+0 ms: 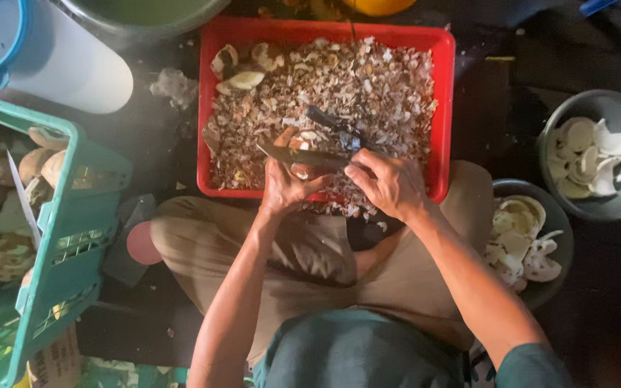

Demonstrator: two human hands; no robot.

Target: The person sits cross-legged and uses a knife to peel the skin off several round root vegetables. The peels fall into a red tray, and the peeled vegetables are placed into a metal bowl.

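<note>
A small brownish coconut piece (302,170) is gripped in the left hand (285,188), fingers curled around it, right at the near edge of the red tray (443,108). A knife (303,155) is held in the right hand (389,183), fingers wrapped tight on the handle, blade laid flat across the top of the piece. The tray is packed with brown and white shavings (368,86). Peeled white pieces are piled in two grey bowls (598,208) off the tray's right side. Unpeeled chunks are stacked in a teal crate (73,215) over on the left. Pretty dim lighting, so finer detail can't be made out.
</note>
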